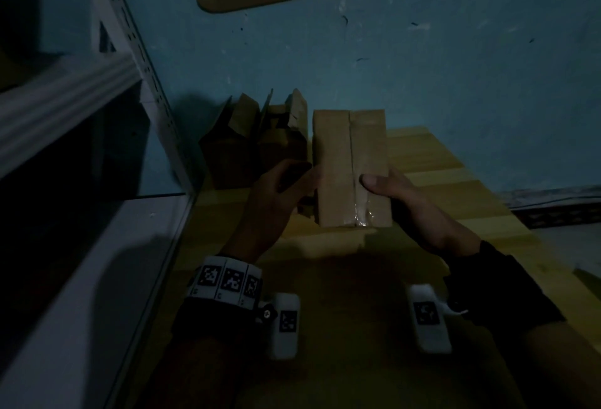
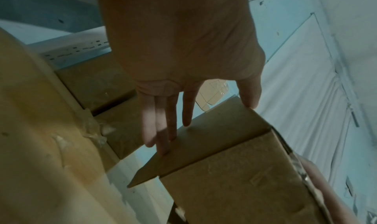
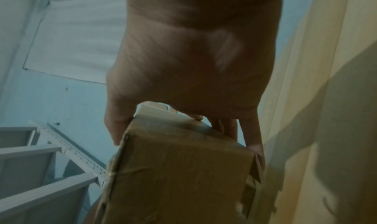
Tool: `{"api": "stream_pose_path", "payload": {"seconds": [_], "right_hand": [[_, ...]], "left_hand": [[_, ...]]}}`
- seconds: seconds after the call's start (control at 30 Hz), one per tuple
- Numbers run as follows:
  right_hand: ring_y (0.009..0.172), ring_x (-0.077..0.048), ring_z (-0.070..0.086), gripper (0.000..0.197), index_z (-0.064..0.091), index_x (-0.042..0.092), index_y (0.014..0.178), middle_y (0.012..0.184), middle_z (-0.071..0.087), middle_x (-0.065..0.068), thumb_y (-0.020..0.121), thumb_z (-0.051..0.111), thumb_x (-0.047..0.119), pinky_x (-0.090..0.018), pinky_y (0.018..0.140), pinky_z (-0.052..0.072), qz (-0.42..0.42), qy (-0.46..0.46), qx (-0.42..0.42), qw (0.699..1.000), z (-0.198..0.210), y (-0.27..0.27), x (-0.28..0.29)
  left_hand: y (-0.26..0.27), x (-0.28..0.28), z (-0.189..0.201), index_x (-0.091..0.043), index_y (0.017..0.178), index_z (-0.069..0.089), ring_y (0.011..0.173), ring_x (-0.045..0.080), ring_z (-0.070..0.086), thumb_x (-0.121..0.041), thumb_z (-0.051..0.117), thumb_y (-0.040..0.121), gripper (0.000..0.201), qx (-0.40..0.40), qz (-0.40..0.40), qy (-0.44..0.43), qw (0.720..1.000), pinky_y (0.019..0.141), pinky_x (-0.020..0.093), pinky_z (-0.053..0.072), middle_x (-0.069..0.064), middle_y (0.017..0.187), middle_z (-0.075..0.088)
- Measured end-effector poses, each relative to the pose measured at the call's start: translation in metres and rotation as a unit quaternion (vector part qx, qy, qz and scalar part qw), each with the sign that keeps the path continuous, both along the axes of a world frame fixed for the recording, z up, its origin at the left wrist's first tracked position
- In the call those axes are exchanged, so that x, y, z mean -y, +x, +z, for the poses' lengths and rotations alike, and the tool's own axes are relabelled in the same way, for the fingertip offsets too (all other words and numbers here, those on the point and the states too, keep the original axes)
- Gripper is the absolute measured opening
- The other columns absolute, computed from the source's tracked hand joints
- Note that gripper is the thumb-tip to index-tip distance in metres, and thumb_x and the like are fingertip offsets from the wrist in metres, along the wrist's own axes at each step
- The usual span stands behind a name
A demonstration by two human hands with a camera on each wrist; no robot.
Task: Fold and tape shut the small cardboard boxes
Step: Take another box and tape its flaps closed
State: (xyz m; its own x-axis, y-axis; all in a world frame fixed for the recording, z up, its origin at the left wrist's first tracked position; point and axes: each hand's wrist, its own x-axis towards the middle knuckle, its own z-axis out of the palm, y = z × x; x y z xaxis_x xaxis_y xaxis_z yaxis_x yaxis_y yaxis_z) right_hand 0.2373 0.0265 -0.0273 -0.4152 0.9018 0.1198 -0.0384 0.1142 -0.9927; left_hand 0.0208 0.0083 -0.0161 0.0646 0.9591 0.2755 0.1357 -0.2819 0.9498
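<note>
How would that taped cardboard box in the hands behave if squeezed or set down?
The box probably feels light: the right hand grips it while the left hand's straight fingers merely touch a flap. It is likely stiff along the taped seam. Flat sides suggest it won't roll.

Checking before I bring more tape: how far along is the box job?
Done: the brown cardboard box in hand has its top seam taped. In hand: right hand grips it, left hand rests straight fingers on its side. Left: open-flapped boxes against the blue wall look unsealed.
</note>
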Motion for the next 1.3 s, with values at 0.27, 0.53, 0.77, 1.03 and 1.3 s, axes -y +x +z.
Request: {"api": "stream_pose_path", "payload": {"seconds": [0.27,0.53,0.77,1.03,1.3], "right_hand": [[0.125,-0.012,0.061,0.080,0.042,0.026,0.151,0.132,0.067,0.011,0.074,0.066,0.016,-0.024,0.091,0.052,0.045,0.043,0.030,0.998,0.002,0.010,0.002],[0.125,-0.015,0.061,0.094,0.040,0.022,0.153,0.132,0.066,0.006,0.067,0.077,0.024,-0.033,0.095,0.052,0.046,0.066,0.033,0.996,0.006,0.010,0.004],[0.133,-0.005,0.050,0.126,0.025,0.040,0.159,0.153,0.041,0.009,0.056,0.095,0.024,-0.028,0.097,0.055,-0.029,0.167,0.071,0.983,0.009,0.010,-0.002],[0.125,-0.016,0.039,0.141,0.011,0.050,0.159,0.136,0.037,0.004,0.045,0.093,0.063,-0.041,0.101,0.041,-0.110,0.275,0.280,0.913,0.004,0.005,-0.004],[0.106,-0.006,0.064,0.066,0.059,0.020,0.131,0.124,0.064,0.006,0.074,0.082,0.044,-0.020,0.077,0.052,-0.151,0.147,0.070,0.975,0.011,0.009,-0.001]], "left_hand": [[-0.003,-0.003,-0.002,-0.028,0.135,0.049,0.112,0.016,0.061,-0.050,0.068,0.078,0.064,0.040,-0.032,-0.068,0.996,0.079,0.027,0.051,-0.010,0.122,0.060],[-0.005,-0.002,0.004,-0.026,0.140,0.035,0.092,-0.032,0.049,-0.004,0.072,0.083,0.071,-0.030,-0.043,0.019,0.998,0.073,0.000,0.044,-0.027,0.117,0.043],[-0.008,-0.002,0.006,-0.035,0.137,0.040,0.111,-0.010,0.057,-0.023,0.076,0.083,0.066,-0.003,-0.064,-0.004,0.998,0.079,0.011,0.051,-0.020,0.126,0.052],[-0.002,-0.001,0.004,-0.023,0.133,0.051,0.103,0.005,0.065,-0.042,0.067,0.076,0.063,0.036,-0.027,-0.059,0.997,0.067,0.018,0.055,-0.006,0.123,0.059],[-0.015,-0.002,0.000,-0.030,0.141,0.046,0.114,0.003,0.059,-0.030,0.075,0.080,0.067,-0.005,-0.084,-0.048,0.995,0.078,0.019,0.055,-0.019,0.128,0.051]]}}
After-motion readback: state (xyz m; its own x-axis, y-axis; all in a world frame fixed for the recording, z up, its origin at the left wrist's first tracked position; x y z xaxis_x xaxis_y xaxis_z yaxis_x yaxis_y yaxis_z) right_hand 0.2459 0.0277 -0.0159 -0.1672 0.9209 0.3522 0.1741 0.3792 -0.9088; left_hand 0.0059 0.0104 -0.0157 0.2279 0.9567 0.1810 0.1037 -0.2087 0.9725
